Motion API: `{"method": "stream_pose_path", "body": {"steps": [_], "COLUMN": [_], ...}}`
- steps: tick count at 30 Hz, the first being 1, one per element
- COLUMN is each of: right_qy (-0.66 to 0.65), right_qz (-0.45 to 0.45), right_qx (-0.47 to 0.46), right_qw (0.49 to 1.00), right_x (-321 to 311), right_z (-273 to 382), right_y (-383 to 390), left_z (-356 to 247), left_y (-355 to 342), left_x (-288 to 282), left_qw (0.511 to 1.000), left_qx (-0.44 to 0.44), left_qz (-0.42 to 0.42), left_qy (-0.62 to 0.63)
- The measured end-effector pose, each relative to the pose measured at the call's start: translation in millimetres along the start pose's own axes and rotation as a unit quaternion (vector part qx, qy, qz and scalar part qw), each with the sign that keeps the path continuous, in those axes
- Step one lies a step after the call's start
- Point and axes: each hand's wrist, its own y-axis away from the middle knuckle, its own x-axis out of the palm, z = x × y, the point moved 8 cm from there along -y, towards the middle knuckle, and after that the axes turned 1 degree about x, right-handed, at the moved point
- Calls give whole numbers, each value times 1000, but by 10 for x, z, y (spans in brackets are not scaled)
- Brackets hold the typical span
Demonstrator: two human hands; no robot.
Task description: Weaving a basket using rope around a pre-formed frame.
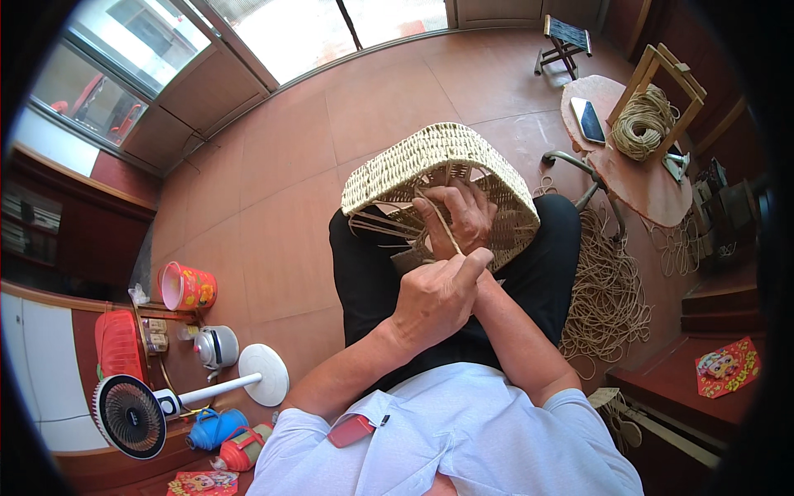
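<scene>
A pale woven cord basket (438,157) lies tilted on my lap between my knees, its opening toward me and loose strands across its inside. My left hand (438,296) is closed in front of the opening, pinching a length of cord (447,227). That cord stretches tight from the hand up to the basket. My right hand (465,213) reaches inside the opening, thumb beside the cord and fingers bent against the weave. Its fingertips are partly hidden, and it seems to grip the basket there. The forearms cross just below the basket.
Loose cord (608,298) lies heaped on the floor at my right. A low table (641,186) holds a phone (588,121), a cord coil (643,124) and a wooden frame (691,81). At left stand a fan (132,416), a kettle (217,347) and a bucket (190,287).
</scene>
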Motion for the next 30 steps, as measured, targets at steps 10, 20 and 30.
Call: {"method": "stream_pose_path", "body": {"steps": [10,20,30], "right_qy": [-53,-77,-75], "right_qz": [11,-37,-28], "right_qx": [-51,-25,-46], "right_qw": [997,996,996], "right_x": [-233,-320,-468], "right_z": [-61,-146,-125], "right_y": [-76,-75,-269], "left_z": [-11,239,893], "left_y": [-184,-270,-415], "left_x": [3,105,-8], "left_qw": [994,983,984], "left_qx": [20,-23,-32], "left_qz": [-12,13,-150], "left_qy": [109,180,-94]}}
